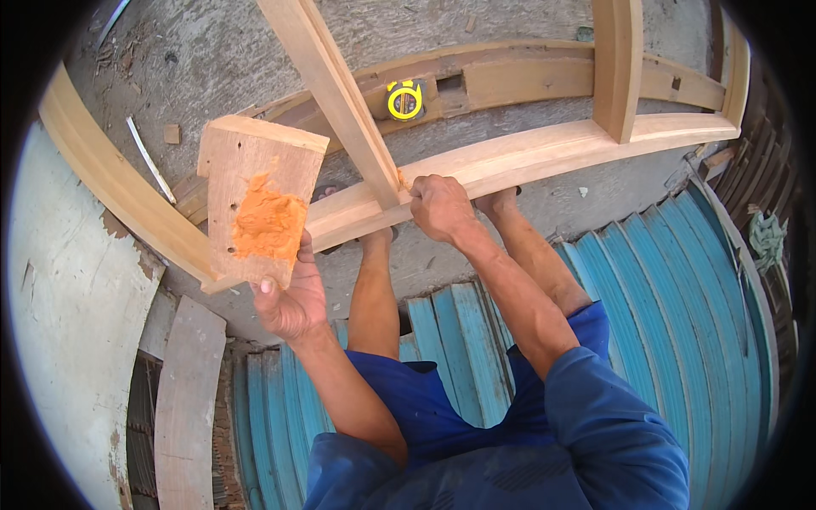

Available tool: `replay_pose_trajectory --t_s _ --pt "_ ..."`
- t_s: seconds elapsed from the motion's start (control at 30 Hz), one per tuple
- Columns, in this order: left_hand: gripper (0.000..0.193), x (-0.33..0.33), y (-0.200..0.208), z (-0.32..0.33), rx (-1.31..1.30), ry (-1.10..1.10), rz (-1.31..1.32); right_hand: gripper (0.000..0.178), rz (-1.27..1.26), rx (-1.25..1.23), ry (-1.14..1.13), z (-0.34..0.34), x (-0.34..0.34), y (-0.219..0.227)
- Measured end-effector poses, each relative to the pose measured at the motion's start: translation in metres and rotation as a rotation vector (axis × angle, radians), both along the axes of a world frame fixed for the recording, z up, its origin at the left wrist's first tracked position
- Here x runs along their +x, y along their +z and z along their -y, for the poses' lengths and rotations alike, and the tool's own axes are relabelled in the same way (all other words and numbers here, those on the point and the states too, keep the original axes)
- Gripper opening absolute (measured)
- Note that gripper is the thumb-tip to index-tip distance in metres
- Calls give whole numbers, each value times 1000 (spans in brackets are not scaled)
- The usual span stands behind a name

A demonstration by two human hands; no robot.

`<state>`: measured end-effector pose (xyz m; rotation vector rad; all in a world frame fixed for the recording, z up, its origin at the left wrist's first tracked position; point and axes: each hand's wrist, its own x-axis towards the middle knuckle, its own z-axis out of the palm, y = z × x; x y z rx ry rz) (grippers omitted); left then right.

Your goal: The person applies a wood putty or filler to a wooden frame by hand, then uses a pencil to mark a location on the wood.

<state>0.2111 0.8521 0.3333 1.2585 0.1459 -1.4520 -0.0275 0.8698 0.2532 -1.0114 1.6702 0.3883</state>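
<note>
My left hand (293,302) grips a small wooden board (217,195) by its lower end, the thumb along its edge. A thick smear of orange wood filler (270,223) lies on the board's face. My right hand (442,208) is closed at a joint of the wooden frame, where an upright piece (336,98) meets the long rail (518,161). A little orange filler (403,178) shows in the corner of that joint, beside my right fingers. Whatever those fingers hold is hidden by the hand.
A yellow and black tape measure (405,100) rests on a darker curved beam (510,81) behind the rail. Another upright (616,68) rises at the right. Blue corrugated sheets (671,289) lie below me, and a pale panel (76,340) stands at the left.
</note>
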Motion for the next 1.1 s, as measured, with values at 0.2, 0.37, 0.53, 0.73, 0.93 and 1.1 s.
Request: replay_pose_trajectory --t_s 0.2,0.37,0.53,0.73,0.93,1.1 --pt "90 2 0 1 -2 -4 -8 22 -64 140 -16 22 -13 3" --pt "89 0 0 3 -12 -8 -17 23 -65 241 -56 16 -2 0" --pt "88 4 2 2 -15 -13 4 24 -76 143 -34 24 -2 2" --pt "88 -2 -2 6 -20 -30 -21 23 -10 104 34 12 -10 -35" --pt "94 -4 2 7 39 -58 117 22 39 81 33 3 0 -8" --pt "93 -6 2 7 32 -63 100 20 -52 -43 50 3 2 3"
